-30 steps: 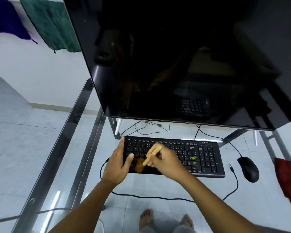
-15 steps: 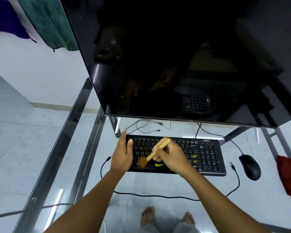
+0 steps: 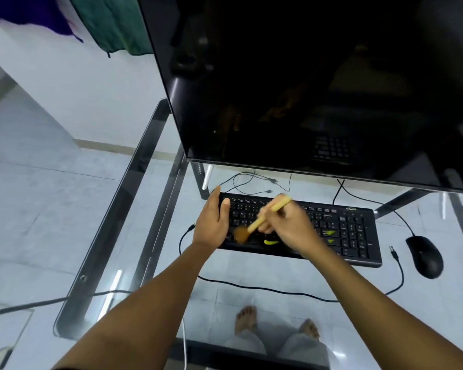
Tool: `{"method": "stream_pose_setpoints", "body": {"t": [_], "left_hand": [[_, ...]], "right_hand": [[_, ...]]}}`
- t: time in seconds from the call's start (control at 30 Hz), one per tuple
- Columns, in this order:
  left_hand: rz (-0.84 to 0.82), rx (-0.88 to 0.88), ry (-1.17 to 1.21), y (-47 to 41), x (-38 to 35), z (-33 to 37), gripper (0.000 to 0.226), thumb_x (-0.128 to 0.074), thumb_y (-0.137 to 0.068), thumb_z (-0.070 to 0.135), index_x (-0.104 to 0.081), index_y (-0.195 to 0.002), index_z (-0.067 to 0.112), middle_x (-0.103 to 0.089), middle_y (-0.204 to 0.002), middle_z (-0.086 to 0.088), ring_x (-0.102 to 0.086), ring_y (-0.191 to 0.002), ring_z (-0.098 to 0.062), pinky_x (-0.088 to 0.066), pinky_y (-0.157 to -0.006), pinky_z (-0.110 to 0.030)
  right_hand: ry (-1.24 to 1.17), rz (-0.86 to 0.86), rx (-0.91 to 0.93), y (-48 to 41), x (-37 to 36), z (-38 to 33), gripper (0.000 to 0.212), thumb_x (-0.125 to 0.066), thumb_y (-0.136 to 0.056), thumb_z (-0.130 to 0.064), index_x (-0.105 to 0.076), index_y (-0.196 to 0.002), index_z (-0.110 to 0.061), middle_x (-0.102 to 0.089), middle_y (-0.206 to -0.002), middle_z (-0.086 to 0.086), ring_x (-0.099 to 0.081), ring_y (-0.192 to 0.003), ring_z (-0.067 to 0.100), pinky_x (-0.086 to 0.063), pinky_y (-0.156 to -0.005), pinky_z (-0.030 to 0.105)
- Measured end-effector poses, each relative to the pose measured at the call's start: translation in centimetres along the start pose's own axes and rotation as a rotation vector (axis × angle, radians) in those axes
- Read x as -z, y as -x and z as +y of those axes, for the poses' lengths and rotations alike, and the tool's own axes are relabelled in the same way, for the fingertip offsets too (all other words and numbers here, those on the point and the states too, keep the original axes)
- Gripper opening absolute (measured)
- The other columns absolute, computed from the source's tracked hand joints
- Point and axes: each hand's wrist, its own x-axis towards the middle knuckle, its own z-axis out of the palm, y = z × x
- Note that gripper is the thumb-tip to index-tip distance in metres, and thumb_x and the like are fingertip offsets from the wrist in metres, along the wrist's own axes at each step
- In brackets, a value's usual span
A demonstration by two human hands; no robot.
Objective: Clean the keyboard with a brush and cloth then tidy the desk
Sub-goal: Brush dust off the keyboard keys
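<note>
The right hand (image 3: pixel 286 225) pinches the light wooden brush (image 3: pixel 263 218) mid-handle, soft bristles on the left keys of the keyboard (image 3: pixel 350 231); the left hand (image 3: pixel 211 222), fingers straight, presses its left end to the glass bench (image 3: pixel 292 273); probably light, it may slide unless steadied.
</note>
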Motion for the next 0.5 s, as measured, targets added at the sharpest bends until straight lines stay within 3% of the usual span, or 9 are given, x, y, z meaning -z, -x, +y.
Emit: {"method": "stream_pose_setpoints", "body": {"t": [0.03,0.07,0.17,0.2,0.27,0.3,0.33,0.43,0.5], "left_hand": [[0.003,-0.002,-0.005,0.0,0.0,0.0,0.056,-0.029,-0.102,0.045,-0.024,-0.151,0.019,-0.032,-0.154,0.002,-0.028,-0.142,-0.013,-0.022,-0.11,-0.025],[0.002,-0.003,-0.005,0.0,0.0,0.0,0.056,-0.029,-0.102,0.045,-0.024,-0.151,0.019,-0.032,-0.154,0.002,-0.029,-0.142,-0.014,-0.022,-0.11,-0.025],[-0.015,0.018,0.02,0.1,0.0,0.1,0.057,-0.029,-0.101,0.046,-0.023,-0.151,0.02,-0.032,-0.155,0.002,-0.028,-0.142,-0.014,-0.023,-0.112,-0.028],[-0.015,0.019,0.026,0.1,0.0,0.1,0.057,-0.029,-0.101,0.046,-0.023,-0.151,0.021,-0.032,-0.155,0.002,-0.027,-0.142,-0.013,-0.023,-0.113,-0.029],[-0.008,0.018,0.025,0.1,0.0,0.0,0.057,-0.029,-0.101,0.047,-0.024,-0.151,0.021,-0.032,-0.154,0.002,-0.028,-0.142,-0.014,-0.024,-0.114,-0.031],[-0.005,0.021,0.027,0.0,0.0,-0.1,0.057,-0.029,-0.1,0.048,-0.025,-0.151,0.021,-0.034,-0.154,0.002,-0.03,-0.141,-0.014,-0.026,-0.114,-0.032],[-0.006,0.024,0.031,0.0,0.0,-0.1,0.058,-0.028,-0.1,0.049,-0.025,-0.151,0.021,-0.035,-0.153,0.002,-0.031,-0.141,-0.015,-0.027,-0.114,-0.034],[-0.013,0.033,0.052,-0.1,0.1,0.0,0.057,-0.029,-0.099,0.049,-0.027,-0.15,0.022,-0.037,-0.152,0.002,-0.033,-0.14,-0.015,-0.028,-0.115,-0.037],[-0.01,0.036,0.061,0.0,0.1,0.0,0.056,-0.029,-0.1,0.047,-0.028,-0.15,0.021,-0.037,-0.152,0.002,-0.032,-0.14,-0.014,-0.027,-0.115,-0.035]], "right_hand": [[0.096,-0.135,-0.025,0.3,-0.3,0.1,0.007,-0.058,-0.095,-0.012,-0.058,-0.09,-0.008,-0.072,-0.077,0.01,-0.071,-0.07,0.018,-0.059,-0.067,0.033],[0.173,-0.158,0.001,0.4,-0.4,0.5,0.007,-0.059,-0.094,-0.015,-0.058,-0.089,-0.01,-0.072,-0.075,0.004,-0.071,-0.069,0.012,-0.059,-0.066,0.032],[0.177,0.199,0.16,0.2,-0.4,0.8,0.008,-0.058,-0.095,-0.016,-0.058,-0.089,-0.012,-0.071,-0.077,-0.005,-0.069,-0.071,0.006,-0.056,-0.067,0.023],[0.113,0.217,0.169,0.1,-0.3,0.7,0.007,-0.057,-0.096,-0.015,-0.057,-0.09,-0.011,-0.072,-0.077,-0.003,-0.07,-0.071,0.007,-0.056,-0.067,0.022],[0.057,-0.006,0.067,0.2,-0.5,0.1,0.007,-0.058,-0.095,-0.015,-0.057,-0.09,-0.01,-0.072,-0.075,0.002,-0.072,-0.068,0.012,-0.059,-0.065,0.028],[0.145,-0.132,0.029,0.3,-0.6,-0.1,0.008,-0.059,-0.095,-0.016,-0.057,-0.089,-0.011,-0.072,-0.074,0.002,-0.072,-0.068,0.014,-0.059,-0.064,0.031],[0.223,-0.144,0.048,0.2,-0.5,-0.1,0.008,-0.058,-0.095,-0.017,-0.058,-0.089,-0.012,-0.071,-0.073,0.001,-0.071,-0.069,0.016,-0.059,-0.064,0.033],[0.213,0.209,0.174,-0.9,0.2,-0.5,0.008,-0.056,-0.095,-0.016,-0.058,-0.088,-0.014,-0.072,-0.078,-0.002,-0.07,-0.075,0.012,-0.057,-0.067,0.028],[0.088,0.11,0.089,-1.3,0.2,-0.8,0.007,-0.056,-0.095,-0.016,-0.058,-0.091,-0.011,-0.073,-0.08,0.005,-0.072,-0.074,0.015,-0.059,-0.069,0.029]]}}
